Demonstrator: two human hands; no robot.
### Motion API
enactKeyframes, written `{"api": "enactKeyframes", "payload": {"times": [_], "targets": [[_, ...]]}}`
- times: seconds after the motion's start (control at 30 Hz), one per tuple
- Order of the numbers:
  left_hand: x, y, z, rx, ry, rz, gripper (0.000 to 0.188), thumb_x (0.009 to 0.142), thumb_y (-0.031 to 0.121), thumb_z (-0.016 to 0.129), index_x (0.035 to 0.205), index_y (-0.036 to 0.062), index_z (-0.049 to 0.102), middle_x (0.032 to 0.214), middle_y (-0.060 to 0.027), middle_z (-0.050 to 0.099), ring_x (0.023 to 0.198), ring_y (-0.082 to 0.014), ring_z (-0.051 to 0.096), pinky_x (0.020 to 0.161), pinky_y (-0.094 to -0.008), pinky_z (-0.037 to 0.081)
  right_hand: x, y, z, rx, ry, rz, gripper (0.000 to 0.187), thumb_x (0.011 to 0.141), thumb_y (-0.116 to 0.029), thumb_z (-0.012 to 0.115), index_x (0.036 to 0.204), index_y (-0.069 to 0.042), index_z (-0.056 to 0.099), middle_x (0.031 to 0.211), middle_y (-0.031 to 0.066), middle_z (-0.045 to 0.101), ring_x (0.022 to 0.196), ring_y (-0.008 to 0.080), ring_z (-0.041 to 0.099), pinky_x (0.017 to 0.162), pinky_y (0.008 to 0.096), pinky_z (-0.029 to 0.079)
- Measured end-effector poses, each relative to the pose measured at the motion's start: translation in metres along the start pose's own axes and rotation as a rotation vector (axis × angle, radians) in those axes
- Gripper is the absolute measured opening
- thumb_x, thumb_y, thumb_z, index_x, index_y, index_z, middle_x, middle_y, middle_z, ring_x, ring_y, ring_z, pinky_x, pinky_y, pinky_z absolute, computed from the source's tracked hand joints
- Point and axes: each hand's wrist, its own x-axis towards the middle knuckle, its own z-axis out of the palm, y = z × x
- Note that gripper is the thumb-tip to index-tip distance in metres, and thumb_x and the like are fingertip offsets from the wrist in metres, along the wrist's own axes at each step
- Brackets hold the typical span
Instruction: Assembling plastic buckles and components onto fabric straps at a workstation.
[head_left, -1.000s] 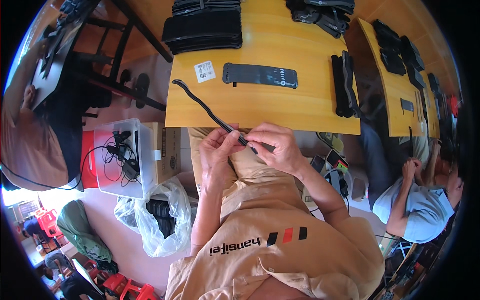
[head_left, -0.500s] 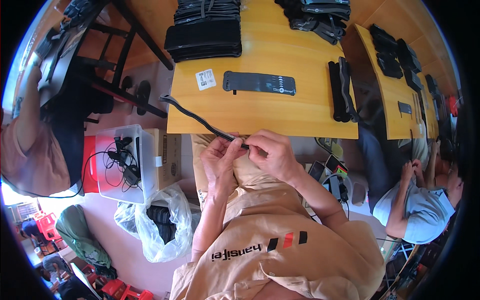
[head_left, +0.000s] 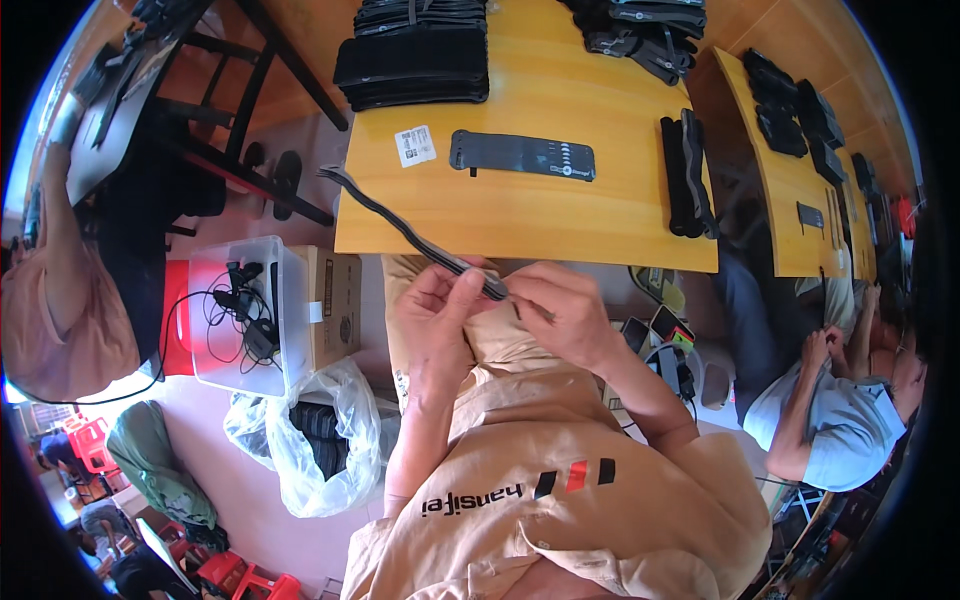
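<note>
A bundle of flat black straps (head_left: pixel 405 228) is pinched near its near end between the thumb and fingers of my left hand (head_left: pixel 440 305), over my lap. Its far end sticks out up and left, over the table's front edge. Close to the near end is my right hand (head_left: pixel 565 310), its thumb and fingertips pressed together; what they hold, if anything, I cannot make out. Beyond my hands, a flat dark strap (head_left: pixel 520 157) with white marks lies on the yellow table (head_left: pixel 600 230). A white label (head_left: pixel 415 146) lies to its left.
Stacked black straps (head_left: pixel 410 70) sit at the table's far left, more black straps (head_left: pixel 645 40) at the far right. Folded dark strips (head_left: pixel 685 180) lie along the right edge. Left below are a clear bin (head_left: pixel 240 310) with cables and a plastic bag (head_left: pixel 330 440). Other people sit either side.
The right fingertips have moved off the straps' near end, slightly right and down, and that end now shows. My left hand keeps its hold.
</note>
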Motion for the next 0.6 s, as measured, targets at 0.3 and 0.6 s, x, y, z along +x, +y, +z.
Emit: {"api": "enactKeyframes", "payload": {"times": [0.3, 0.6], "targets": [[0.003, -0.001, 0.0, 0.05, 0.025, 0.017, 0.016, 0.081, 0.008, 0.066, 0.091, -0.0038, 0.061, 0.08, -0.007, 0.063, 0.069, -0.0092, 0.06, 0.061, -0.0206, 0.053, 0.009, -0.007, -0.008, 0.116, 0.018, -0.003, 0.019, 0.068, 0.009, 0.064, 0.086, 0.002, 0.065, 0.08, 0.013, 0.063, 0.066, 0.0234, 0.062, 0.058, 0.0277, 0.049], [0.003, -0.007, 0.001, 0.134, 0.034, -0.003, 0.018, 0.081, 0.009, 0.066, 0.091, -0.0056, 0.06, 0.079, -0.009, 0.062, 0.069, -0.0111, 0.06, 0.063, -0.022, 0.053, 0.007, -0.004, -0.003, -0.085, 0.056, -0.122, 0.02, 0.064, 0.011, 0.061, 0.082, 0.003, 0.063, 0.076, 0.0128, 0.062, 0.065, 0.0255, 0.061, 0.056, 0.03, 0.05]]}}
